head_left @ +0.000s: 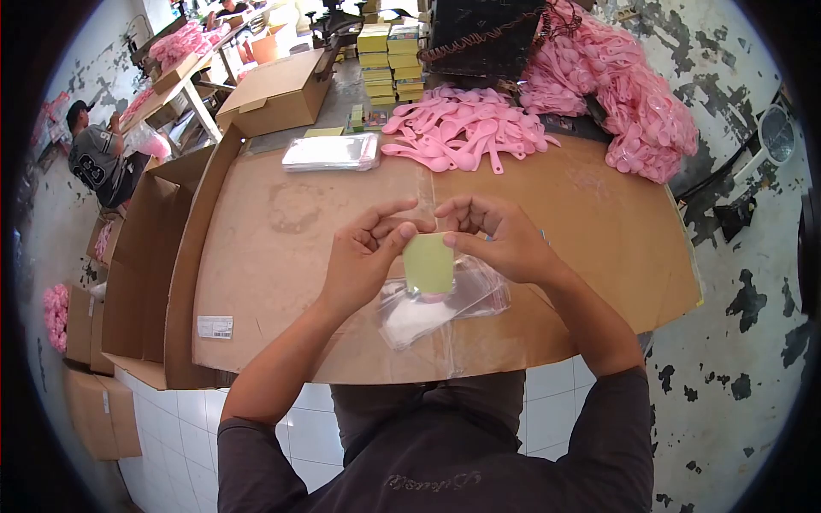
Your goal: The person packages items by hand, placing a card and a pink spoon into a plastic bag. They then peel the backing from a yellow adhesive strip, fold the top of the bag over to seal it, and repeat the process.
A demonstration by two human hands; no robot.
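Between my two hands is a small yellow-green card [429,263], its face toward me. My left hand [359,256] pinches the card's upper left corner with the thumb, fingers curled behind. At the upper right corner, the thumb of my right hand [510,242] presses in the same way. Just below the card's lower edge a bit of pink shows through clear film. Loose clear plastic bags [419,323] lie on the cardboard tabletop [282,274] under the card and in front of me.
Pink plastic spoons [466,132] are heaped at the back, left of bagged spoons [641,111]. A stack of clear bags [331,152] lies near stacked cards [389,64]. An open carton [158,265] borders the left edge; a closed box [274,85] stands behind. A person [98,154] sits far left.
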